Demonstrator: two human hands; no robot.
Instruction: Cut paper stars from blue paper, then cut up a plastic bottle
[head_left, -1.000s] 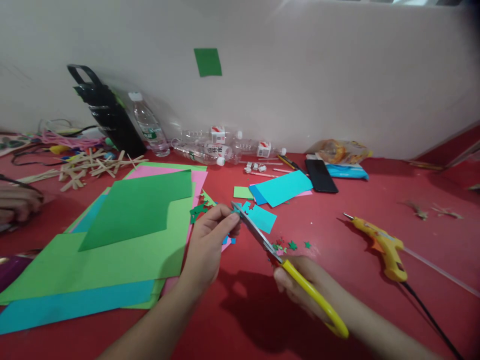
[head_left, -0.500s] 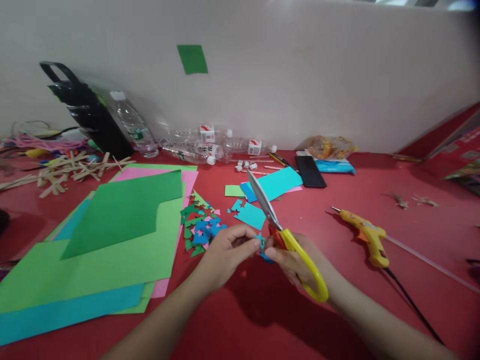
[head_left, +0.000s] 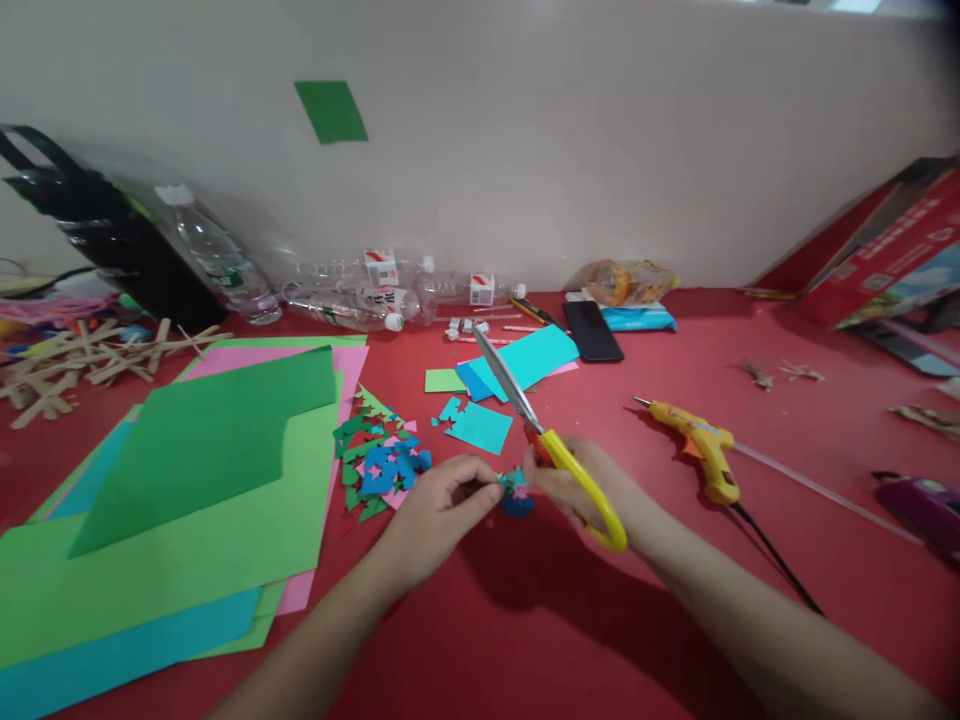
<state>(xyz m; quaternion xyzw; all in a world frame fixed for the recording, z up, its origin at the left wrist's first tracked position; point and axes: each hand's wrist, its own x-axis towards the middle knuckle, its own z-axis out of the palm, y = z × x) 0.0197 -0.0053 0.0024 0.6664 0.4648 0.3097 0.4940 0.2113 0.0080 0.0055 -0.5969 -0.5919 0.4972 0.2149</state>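
Head: metal-bladed scissors (head_left: pixel 553 447); star-notched scraps (head_left: pixel 381 467)

A craft space, shown by scissors (head_left: pixel 561 455), coloured paper (head_left: pixel 210 440), wooden sticks (head_left: pixel 120 376) and a glue gun (head_left: pixel 703 446) at a red table (head_left: pixel 480 655).

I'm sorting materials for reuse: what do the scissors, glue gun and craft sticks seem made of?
Scissors: silvery, shiny blades, likely steel; glossy yellow handle, probably plastic.
Glue gun: smooth yellow body, likely moulded plastic; silvery, metal-looking tip.
Craft sticks: pale tan, matte, probably wood.
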